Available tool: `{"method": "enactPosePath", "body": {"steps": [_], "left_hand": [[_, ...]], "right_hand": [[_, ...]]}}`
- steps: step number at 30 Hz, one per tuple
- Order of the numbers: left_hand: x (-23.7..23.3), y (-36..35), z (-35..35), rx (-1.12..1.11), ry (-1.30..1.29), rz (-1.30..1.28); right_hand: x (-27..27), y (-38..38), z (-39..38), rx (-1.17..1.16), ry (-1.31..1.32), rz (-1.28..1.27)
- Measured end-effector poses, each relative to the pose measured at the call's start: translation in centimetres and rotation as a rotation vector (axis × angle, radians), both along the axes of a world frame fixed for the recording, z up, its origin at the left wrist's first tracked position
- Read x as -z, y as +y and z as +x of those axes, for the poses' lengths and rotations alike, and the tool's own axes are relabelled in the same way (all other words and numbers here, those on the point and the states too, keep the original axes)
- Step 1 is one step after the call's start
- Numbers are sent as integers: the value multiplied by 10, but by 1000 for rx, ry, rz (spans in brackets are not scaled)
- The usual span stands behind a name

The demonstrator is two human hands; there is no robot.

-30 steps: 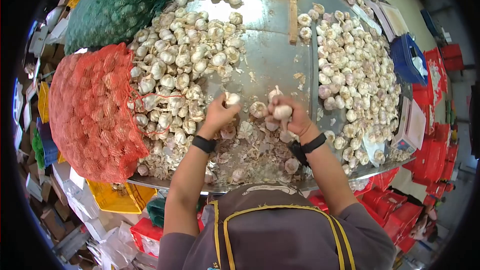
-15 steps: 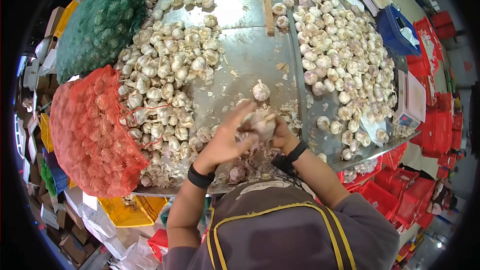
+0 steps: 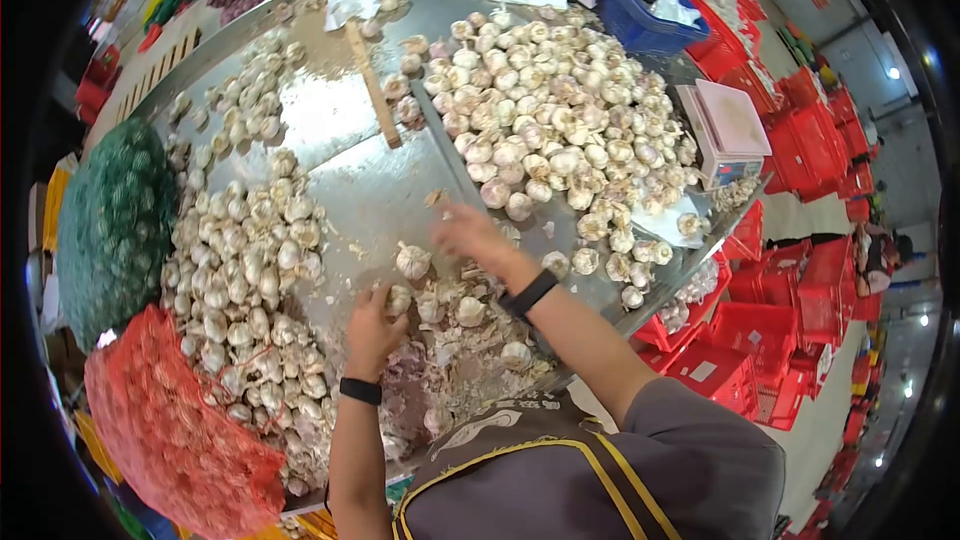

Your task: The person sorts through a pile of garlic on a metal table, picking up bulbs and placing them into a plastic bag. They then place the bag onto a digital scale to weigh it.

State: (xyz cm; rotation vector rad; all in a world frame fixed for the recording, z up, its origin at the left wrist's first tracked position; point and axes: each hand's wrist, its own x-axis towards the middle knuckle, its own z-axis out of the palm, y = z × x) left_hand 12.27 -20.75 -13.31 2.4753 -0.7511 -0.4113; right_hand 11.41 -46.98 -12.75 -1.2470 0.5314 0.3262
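Note:
My left hand (image 3: 372, 332) is closed round a garlic bulb (image 3: 398, 300) low over the metal table. A loose garlic bulb (image 3: 413, 261) lies just beyond its fingers. My right hand (image 3: 478, 240) is held over the table beside the metal divider strip (image 3: 452, 155); its fingers are smeared by motion, and nothing can be made out in them. Between my forearms, more bulbs such as this garlic bulb (image 3: 470, 311) lie among a litter of papery garlic skins (image 3: 465, 360).
Left of my hands spreads a garlic heap (image 3: 250, 290), beside a red mesh sack (image 3: 170, 430) and a green mesh sack (image 3: 115, 230). Past the divider lies another garlic heap (image 3: 560, 120). A scale (image 3: 725, 130), a blue basket (image 3: 645, 25) and a wooden stick (image 3: 373, 85) sit on the table.
My hands were together at one garlic bulb and are now apart, the left keeping a bulb, the right out toward the divider. The view has turned to the right.

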Motion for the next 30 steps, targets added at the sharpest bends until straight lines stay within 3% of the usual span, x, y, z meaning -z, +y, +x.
{"method": "enactPosePath", "body": {"steps": [2, 3, 4, 5, 7, 10, 12, 13, 14, 15, 16, 18, 20, 21, 22, 25, 27, 28, 30], "left_hand": [[-4, 8, 2, -166, 258, -203], [-2, 17, 3, -241, 392, -320], [-4, 27, 3, -236, 394, -316], [-9, 40, 1, -333, 642, -581], [-33, 56, -12, -481, 974, -1108], [-63, 78, -33, -563, 1110, -1210], [-38, 93, -48, -668, 1081, -1085], [-31, 87, -52, -596, 894, -746], [-27, 80, -53, -503, 695, -420], [-27, 72, -60, -383, 298, -180], [-27, 62, -63, -377, 299, -186], [-29, 45, -66, -353, 66, 203], [-27, 32, -62, -349, 104, 237], [-18, 30, -62, -268, 101, 394], [-12, 32, -63, -187, 101, 551], [-8, 43, -61, -224, 123, 649], [-10, 61, -67, -258, 151, 641], [-11, 70, -67, -284, 167, 621], [-15, 83, -78, -313, 125, 572]], "right_hand": [[7, 42, -1, -314, -274, -663], [12, 55, 3, -304, -270, -664], [20, 68, 6, -360, -362, -963], [28, 75, 7, -420, -457, -1259], [47, 75, 15, -435, -458, -1272], [47, 75, 20, -383, -437, -1141], [19, 60, 18, -372, -199, -723], [21, 54, 12, -379, -191, -728], [21, 45, 9, -264, -125, -297], [22, 36, 6, -139, -61, 132], [17, 29, 0, -133, -61, 125], [1, 25, -20, 9, -57, 785], [-26, 22, -38, 39, 30, 833], [-27, 19, -46, 37, 0, 841], [-25, 15, -53, 31, -30, 852], [-2, -9, -73, -22, -43, 904], [-7, -14, -79, -82, -100, 521], [-9, -10, -80, -90, -100, 527], [-12, 0, -83, -255, -173, -117]]}}
